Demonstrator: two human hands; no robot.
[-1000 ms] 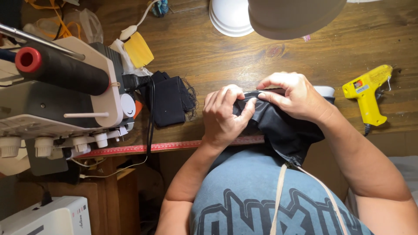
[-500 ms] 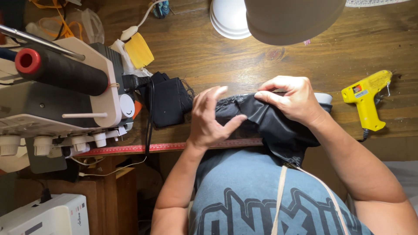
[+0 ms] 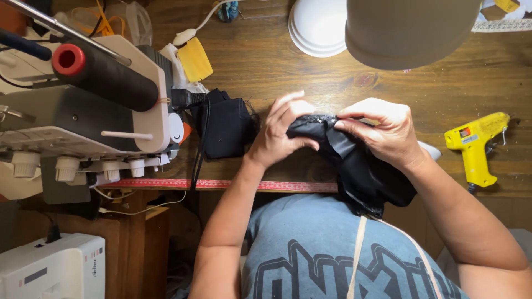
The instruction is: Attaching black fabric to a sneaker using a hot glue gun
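Slippage was the main risk in the head view: the black fabric [image 3: 354, 160], at the surface's [image 3: 310, 72] near edge, could slide out of alignment under thin pinches. The left hand [image 3: 282, 133] pressed its fold, fingers half curled; the right hand [image 3: 385, 130] pinched the top edge closed.

A dark wooden table [image 3: 310, 72] with visible grain fills the view, brightly lit from a pale lampshade [image 3: 410, 30] overhead. A red tape measure [image 3: 221, 184] runs along the table's near edge. Below left, a wooden cabinet [image 3: 138, 249] sits in shadow
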